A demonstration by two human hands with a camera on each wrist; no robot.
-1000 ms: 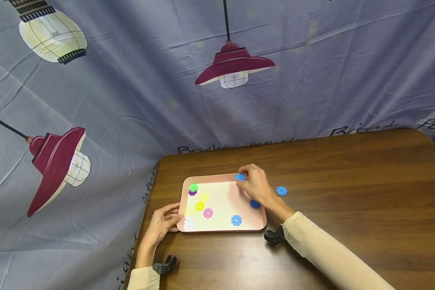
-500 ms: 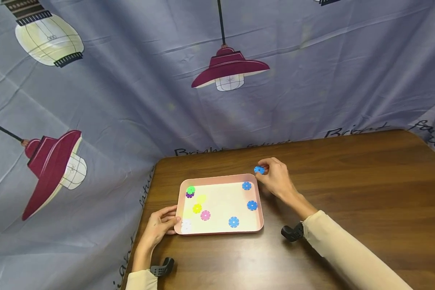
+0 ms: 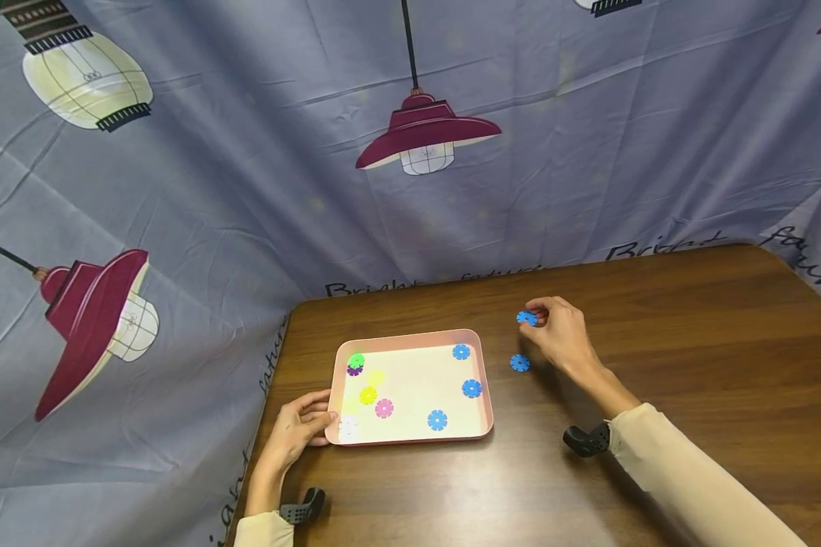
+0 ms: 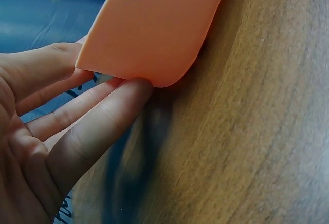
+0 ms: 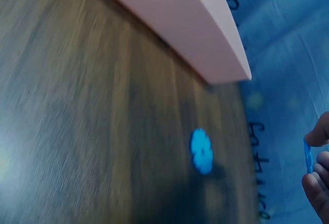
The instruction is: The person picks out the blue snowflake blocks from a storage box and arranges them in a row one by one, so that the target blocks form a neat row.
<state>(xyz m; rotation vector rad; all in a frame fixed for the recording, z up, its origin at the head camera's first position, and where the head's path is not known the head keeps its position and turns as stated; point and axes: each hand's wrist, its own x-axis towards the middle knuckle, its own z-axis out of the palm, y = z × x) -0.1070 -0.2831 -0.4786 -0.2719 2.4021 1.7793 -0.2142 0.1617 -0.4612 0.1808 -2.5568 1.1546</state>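
My right hand (image 3: 562, 334) pinches a blue notched plastic disc (image 3: 527, 318) between thumb and fingers, over the table right of the pink tray (image 3: 410, 439). In the right wrist view the held disc (image 5: 308, 156) shows edge-on at the fingertips. A second blue disc (image 3: 520, 363) lies flat on the wood below that hand, beside the tray. With thumb and fingers at its left end, my left hand (image 3: 294, 430) grips the tray; the left wrist view shows the thumb (image 4: 110, 126) against the tray's corner (image 4: 154, 39).
Inside the tray lie three blue discs, one of them (image 3: 438, 420) near the front wall. A green disc (image 3: 357, 360) overlaps a purple one; yellow (image 3: 368, 395), pink (image 3: 384, 409) and white discs sit leftward. A printed curtain (image 3: 280, 190) hangs behind the wooden table (image 3: 657, 365).
My right hand has carried the blue disc from over the tray's back right corner out to the right, above the table. The left hand keeps its grip on the tray.
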